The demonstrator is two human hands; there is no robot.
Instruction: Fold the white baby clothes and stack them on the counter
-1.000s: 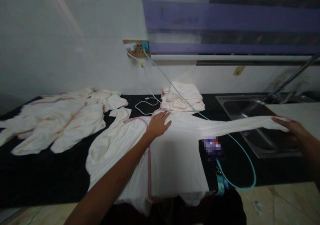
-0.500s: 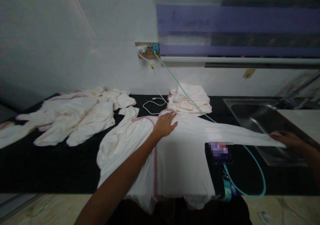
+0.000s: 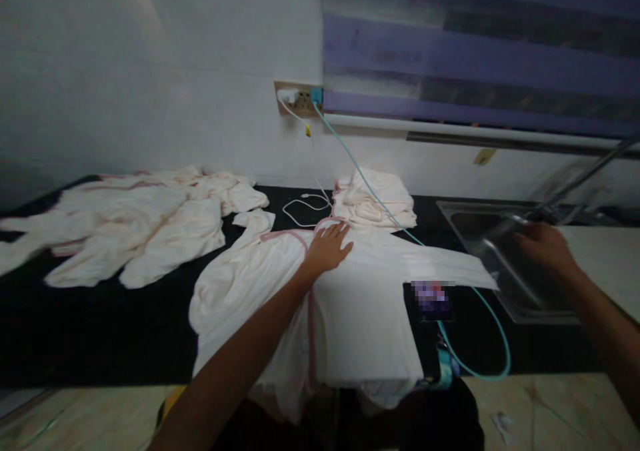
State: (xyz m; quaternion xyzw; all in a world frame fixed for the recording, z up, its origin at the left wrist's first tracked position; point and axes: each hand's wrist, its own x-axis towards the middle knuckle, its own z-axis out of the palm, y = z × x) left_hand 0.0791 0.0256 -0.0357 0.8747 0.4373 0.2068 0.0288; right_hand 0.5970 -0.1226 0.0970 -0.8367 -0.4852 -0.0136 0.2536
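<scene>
A white long-sleeved shirt (image 3: 365, 317) with pink trim lies spread on the black counter, its lower hem hanging over the front edge. My left hand (image 3: 327, 245) rests flat on the shirt near the collar, fingers spread. The shirt's right-side sleeve (image 3: 450, 266) stretches straight toward the sink; the other half of the shirt is bunched and wrinkled. Over the sink, apart from the sleeve's cuff, hovers my right hand (image 3: 545, 247) with nothing visible in it. Its fingers are somewhat blurred but look loosely open.
Several crumpled white garments (image 3: 145, 224) lie at the left of the counter (image 3: 100, 334). A folded white stack (image 3: 375, 201) stands against the wall. A teal cable (image 3: 505, 344) loops past a pixelated device (image 3: 433, 301). The metal sink (image 3: 525, 304) is at the right.
My right hand has let go of the sleeve's cuff and moved a little left and up, over the sink. The sleeve now lies on the counter. My left hand stays on the shirt.
</scene>
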